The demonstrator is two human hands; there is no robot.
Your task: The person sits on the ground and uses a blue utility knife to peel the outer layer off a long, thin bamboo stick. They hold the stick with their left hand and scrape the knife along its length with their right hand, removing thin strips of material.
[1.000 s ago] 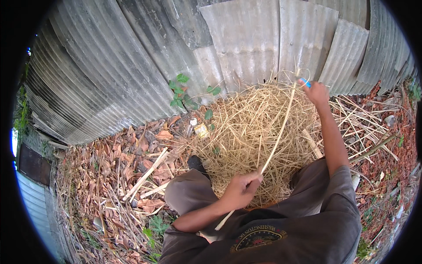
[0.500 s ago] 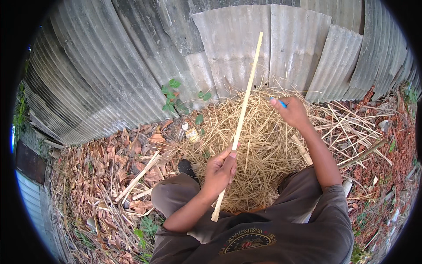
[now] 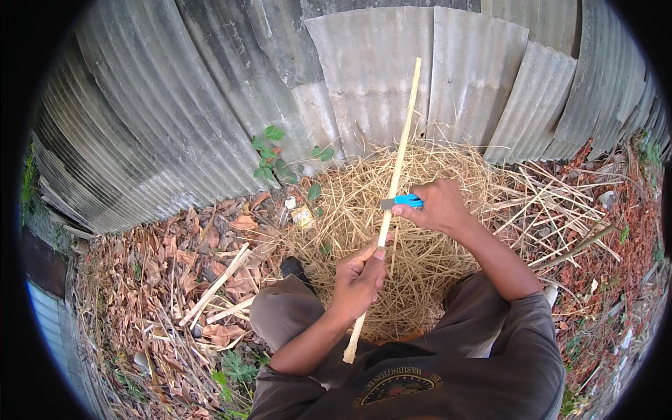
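Note:
My left hand [image 3: 358,276] grips a long pale bamboo strip [image 3: 396,168] near its lower third, holding it upright and tilted slightly to the right. My right hand [image 3: 437,206] holds a small knife with a blue handle [image 3: 404,201], its blade set against the strip just above my left hand. The strip's lower end reaches down over my lap. Under both hands lies a heap of thin straw-coloured shavings [image 3: 392,231].
A corrugated metal wall [image 3: 364,84] rises close in front. Dry leaves and several split bamboo pieces [image 3: 217,287] lie on the ground at left. More cut strips [image 3: 553,203] are scattered at right. A small green plant [image 3: 273,157] grows by the wall.
The strip was swung from leaning right to nearly upright. My right hand came back from its far tip and now sets the knife on it close above my left hand.

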